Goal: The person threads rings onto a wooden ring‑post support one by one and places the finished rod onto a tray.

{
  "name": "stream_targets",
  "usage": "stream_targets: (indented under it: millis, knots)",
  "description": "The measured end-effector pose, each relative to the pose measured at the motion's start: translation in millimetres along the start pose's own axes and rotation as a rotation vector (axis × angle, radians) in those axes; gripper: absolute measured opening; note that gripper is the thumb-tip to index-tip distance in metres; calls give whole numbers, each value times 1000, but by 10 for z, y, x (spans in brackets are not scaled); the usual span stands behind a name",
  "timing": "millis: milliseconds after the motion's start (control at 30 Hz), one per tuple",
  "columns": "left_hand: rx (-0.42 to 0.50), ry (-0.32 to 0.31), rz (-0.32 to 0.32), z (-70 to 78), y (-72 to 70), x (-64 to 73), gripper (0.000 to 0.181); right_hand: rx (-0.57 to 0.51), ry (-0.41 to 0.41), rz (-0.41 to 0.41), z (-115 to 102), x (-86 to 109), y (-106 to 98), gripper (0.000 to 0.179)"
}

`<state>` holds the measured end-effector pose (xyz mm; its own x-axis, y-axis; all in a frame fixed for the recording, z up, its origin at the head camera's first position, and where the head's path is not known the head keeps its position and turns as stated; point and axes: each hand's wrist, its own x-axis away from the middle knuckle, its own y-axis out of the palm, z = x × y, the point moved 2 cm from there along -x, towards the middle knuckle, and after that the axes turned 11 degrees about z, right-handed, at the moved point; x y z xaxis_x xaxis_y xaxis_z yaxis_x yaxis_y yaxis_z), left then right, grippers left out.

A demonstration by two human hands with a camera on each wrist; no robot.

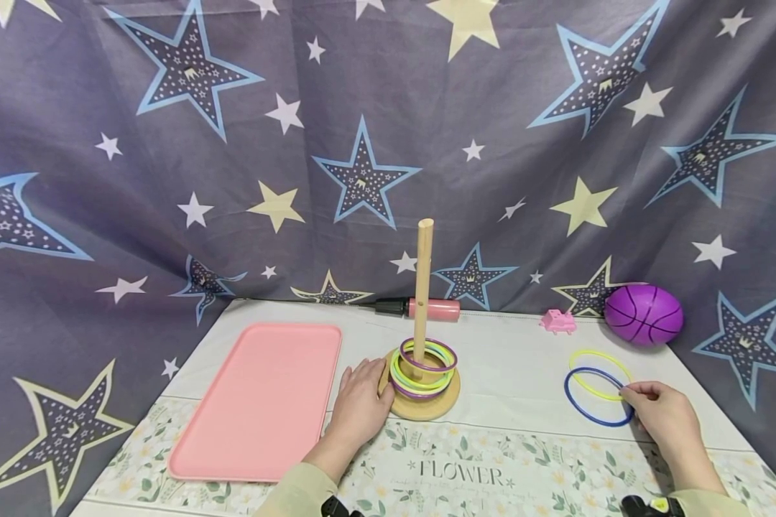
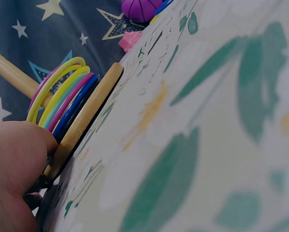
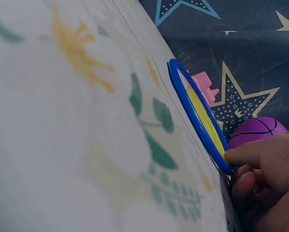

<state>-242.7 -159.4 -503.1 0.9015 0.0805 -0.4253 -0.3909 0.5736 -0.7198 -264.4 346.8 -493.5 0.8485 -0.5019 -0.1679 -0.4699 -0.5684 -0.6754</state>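
Observation:
A ring-toss stand has an upright wooden peg [image 1: 423, 287] on a round wooden base [image 1: 427, 409]. Several coloured rings [image 1: 420, 386] are stacked around the peg, among them purple, yellow, teal and blue ones [image 2: 67, 104]. At the base's left edge, my left hand [image 1: 360, 398] holds the stand, thumb over the rim; its fingers are partly hidden in the left wrist view. Over on the right, my right hand [image 1: 666, 416] pinches the near right edge of a blue ring [image 1: 588, 415]. Just behind it, a yellow ring [image 1: 595, 353] overlaps the blue one and sits close to my fingertips.
Left of the stand lies a pink tray [image 1: 259, 402]. Behind it is a pink and black pump [image 1: 433, 309] along the back edge. A pink toy [image 1: 558, 321] and a purple ball [image 1: 644, 314] are at the back right. A starry curtain [image 1: 362, 86] surrounds the table.

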Motion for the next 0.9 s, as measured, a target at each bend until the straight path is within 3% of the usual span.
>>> stream_targets:
  millis: [500,900]
  knots:
    - [-2,1,2,2,0,-5,56,7,46,-12,-13,13,-12,44]
    - [-6,-6,0,-3,6,-3,56,-61,82,14,24,2,15,47]
